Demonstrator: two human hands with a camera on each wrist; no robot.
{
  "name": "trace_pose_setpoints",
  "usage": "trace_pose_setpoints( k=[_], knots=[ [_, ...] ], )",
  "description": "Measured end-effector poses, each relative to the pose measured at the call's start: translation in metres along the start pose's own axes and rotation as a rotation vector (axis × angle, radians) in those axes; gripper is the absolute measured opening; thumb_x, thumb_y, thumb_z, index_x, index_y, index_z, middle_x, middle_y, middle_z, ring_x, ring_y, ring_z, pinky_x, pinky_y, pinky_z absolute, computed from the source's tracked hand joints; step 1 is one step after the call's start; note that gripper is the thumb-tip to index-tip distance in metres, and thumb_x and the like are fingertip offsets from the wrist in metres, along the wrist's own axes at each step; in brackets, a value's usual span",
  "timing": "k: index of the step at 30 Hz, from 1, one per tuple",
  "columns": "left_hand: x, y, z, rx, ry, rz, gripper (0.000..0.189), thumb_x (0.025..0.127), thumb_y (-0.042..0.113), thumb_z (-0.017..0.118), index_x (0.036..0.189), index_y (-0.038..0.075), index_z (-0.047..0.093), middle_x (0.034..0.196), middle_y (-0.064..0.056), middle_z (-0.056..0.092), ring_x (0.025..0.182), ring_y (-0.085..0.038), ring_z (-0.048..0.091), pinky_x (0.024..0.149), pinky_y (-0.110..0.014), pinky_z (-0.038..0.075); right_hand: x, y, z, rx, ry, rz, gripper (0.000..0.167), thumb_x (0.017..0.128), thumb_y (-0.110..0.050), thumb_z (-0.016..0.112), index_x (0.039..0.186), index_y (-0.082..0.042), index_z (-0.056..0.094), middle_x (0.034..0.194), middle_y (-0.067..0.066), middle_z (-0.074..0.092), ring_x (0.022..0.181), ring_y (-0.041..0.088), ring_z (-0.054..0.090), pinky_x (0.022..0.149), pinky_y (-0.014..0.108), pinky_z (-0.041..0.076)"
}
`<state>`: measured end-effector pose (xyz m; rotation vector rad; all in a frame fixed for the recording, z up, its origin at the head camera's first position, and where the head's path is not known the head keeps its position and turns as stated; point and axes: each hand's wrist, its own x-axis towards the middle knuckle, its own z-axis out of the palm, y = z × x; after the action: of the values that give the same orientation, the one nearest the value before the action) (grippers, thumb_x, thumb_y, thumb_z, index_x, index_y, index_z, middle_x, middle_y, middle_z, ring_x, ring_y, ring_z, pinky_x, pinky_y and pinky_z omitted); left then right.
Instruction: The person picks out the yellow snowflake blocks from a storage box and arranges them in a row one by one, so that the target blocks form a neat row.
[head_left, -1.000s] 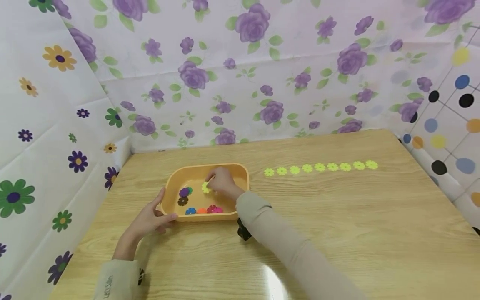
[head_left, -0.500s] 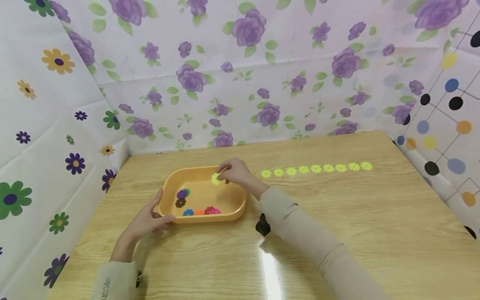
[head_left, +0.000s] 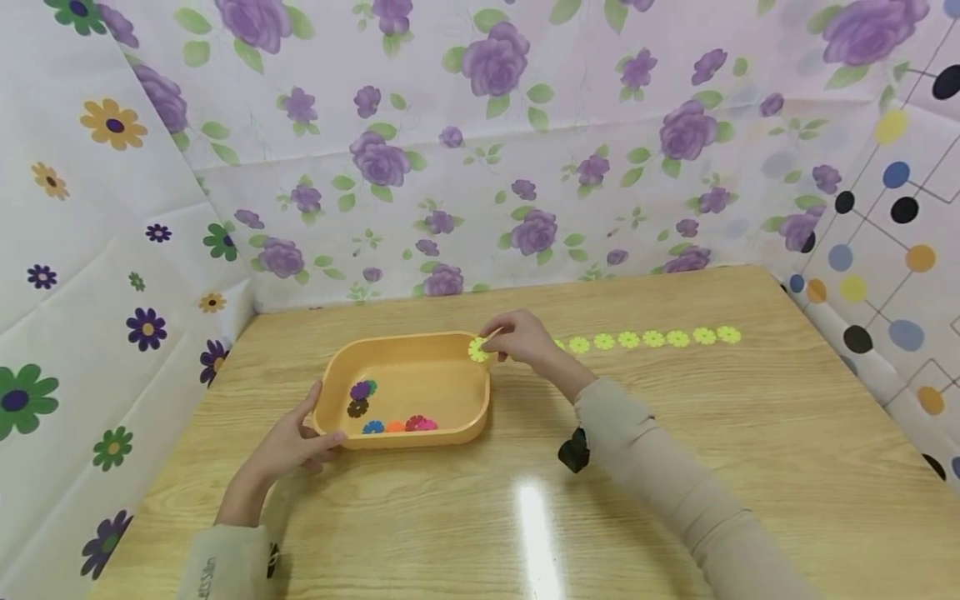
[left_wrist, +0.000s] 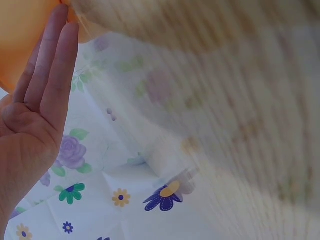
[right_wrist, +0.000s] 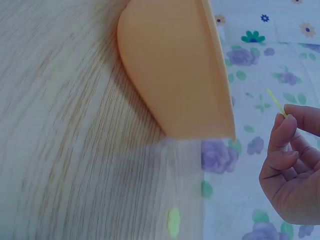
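My right hand [head_left: 521, 340] pinches a yellow flower-shaped disc [head_left: 477, 350] between thumb and forefinger, above the right rim of an orange tray [head_left: 427, 375]. The right wrist view shows this disc edge-on as a thin yellow sliver [right_wrist: 274, 100]. Straight fingers of my left hand [head_left: 288, 442] lie against the tray's left end, its thumb touching the front rim. Inside the tray sit a purple disc [head_left: 361, 391] over a green one, a brown disc [head_left: 357, 408], and blue, orange, red and pink discs along the front wall. Yellow discs [head_left: 628, 339] lie in a row to the right.
All this is on a wood-grain table [head_left: 675, 442]. A purple-flowered cloth [head_left: 450, 167] hangs behind it, with other patterned sheets at both sides. A black device [head_left: 574, 451] is at the right wrist. My right hand hides the left end of the row.
My right hand has lifted the yellow disc from the tray's middle and carried it rightward to the right rim. The left hand stays against the tray. The head view has shifted slightly.
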<state>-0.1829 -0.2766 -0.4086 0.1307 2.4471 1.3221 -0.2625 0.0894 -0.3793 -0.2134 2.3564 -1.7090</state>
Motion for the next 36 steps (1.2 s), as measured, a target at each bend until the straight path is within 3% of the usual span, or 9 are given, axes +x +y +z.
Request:
trace_pose_setpoints(
  k=[8,19,24,30,36],
  knots=[
    [0.0,-0.004,0.003,0.005,0.009,-0.02,0.098,0.083,0.027,0.068,0.147,0.014,-0.006,0.08,-0.021,0.066,0.074,-0.031,0.066,0.059,-0.04,0.052,-0.014,0.027,-0.044,-0.049,0.023,0.016,0.021,0.081,-0.01,0.066,0.101,-0.003,0.066,0.081,0.009,0.066,0.065,0.021,0.058,0.051,0.025,0.04],
    [0.0,-0.008,0.005,0.0,0.003,-0.014,0.097,0.084,0.026,0.067,0.146,0.013,-0.006,0.077,-0.022,0.066,0.071,-0.03,0.066,0.057,-0.039,0.052,-0.043,0.066,-0.121,-0.096,0.053,0.065,0.03,0.087,-0.015,0.061,0.113,0.0,0.06,0.09,0.013,0.063,0.081,0.036,0.057,0.063,0.038,0.045],
    [-0.001,-0.009,0.005,-0.013,0.0,-0.001,0.097,0.084,0.024,0.067,0.146,0.013,-0.008,0.079,-0.022,0.066,0.072,-0.031,0.066,0.058,-0.039,0.052,-0.056,0.084,-0.167,-0.115,0.111,0.127,0.036,0.089,-0.019,0.06,0.118,0.001,0.056,0.092,0.012,0.061,0.079,0.027,0.058,0.068,0.038,0.045],
    [-0.002,-0.005,0.004,-0.002,0.009,0.004,0.097,0.084,0.023,0.067,0.146,0.012,-0.008,0.079,-0.022,0.066,0.071,-0.03,0.066,0.058,-0.039,0.052,-0.071,0.101,-0.219,-0.157,0.212,0.177,0.044,0.089,-0.025,0.059,0.122,0.003,0.052,0.087,-0.001,0.063,0.073,0.013,0.058,0.068,0.034,0.047],
    [0.0,-0.003,0.004,-0.001,0.013,0.012,0.098,0.084,0.023,0.067,0.146,0.014,-0.009,0.079,-0.022,0.066,0.07,-0.03,0.066,0.057,-0.039,0.052,-0.086,0.122,-0.26,-0.205,0.308,0.215,0.049,0.09,-0.03,0.056,0.125,0.003,0.048,0.082,-0.013,0.057,0.074,0.009,0.058,0.068,0.032,0.047]
  ],
)
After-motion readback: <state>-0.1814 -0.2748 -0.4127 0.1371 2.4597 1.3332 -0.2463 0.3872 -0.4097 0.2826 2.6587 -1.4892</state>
